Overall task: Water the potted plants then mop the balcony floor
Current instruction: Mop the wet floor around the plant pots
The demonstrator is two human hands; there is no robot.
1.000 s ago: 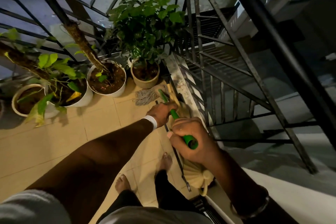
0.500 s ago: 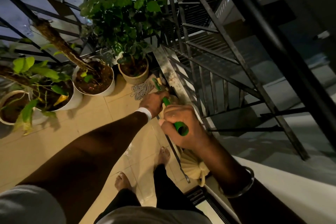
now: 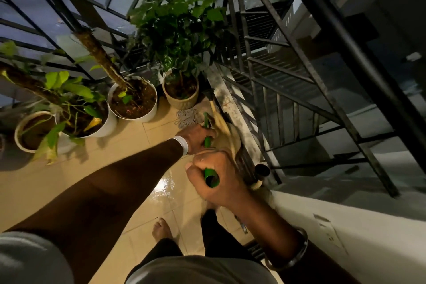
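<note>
Two hands clamp the green mop handle [image 3: 207,142]: right hand [image 3: 227,189] at its top end, left hand [image 3: 194,135] further down. Mop head [image 3: 187,117] rests on the tiled floor [image 3: 129,157], just beside the ribbed pot [image 3: 182,101].

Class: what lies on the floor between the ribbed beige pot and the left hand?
The grey string mop head, lying on the tiles between the ribbed beige pot and the left hand, in the head view.

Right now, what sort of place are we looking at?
Probably an upper-floor home balcony: metal railing along the edge, potted plants lined up beside it, and a string mop on the glossy tiled floor.
</note>
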